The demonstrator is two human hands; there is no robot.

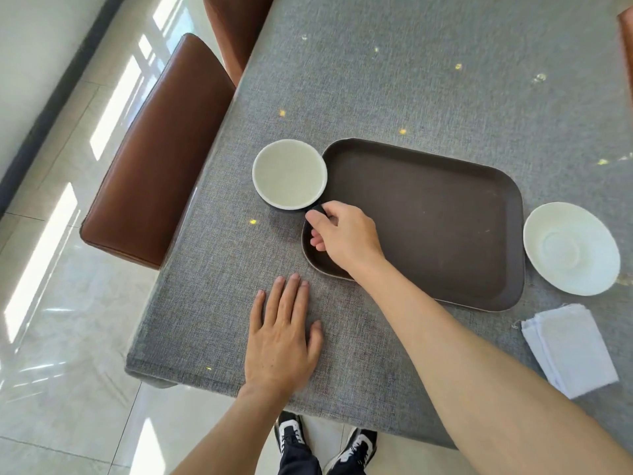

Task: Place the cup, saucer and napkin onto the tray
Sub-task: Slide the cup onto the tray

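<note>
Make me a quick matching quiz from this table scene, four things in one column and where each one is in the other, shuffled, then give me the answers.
Things:
1. cup
2. saucer
3. folded napkin
4. left hand

Places:
A. flat on the grey tablecloth, near the table edge
B. right of the tray, further from the person
C. beside the tray's left end, handle in the right hand's grip
D. right of the tray, close to the near edge

Pairs: 1-C, 2-B, 3-D, 4-A

Grey-clothed table (411, 80), brown leather chairs (154, 159), sunlit glossy tiled floor (68, 337)
</note>
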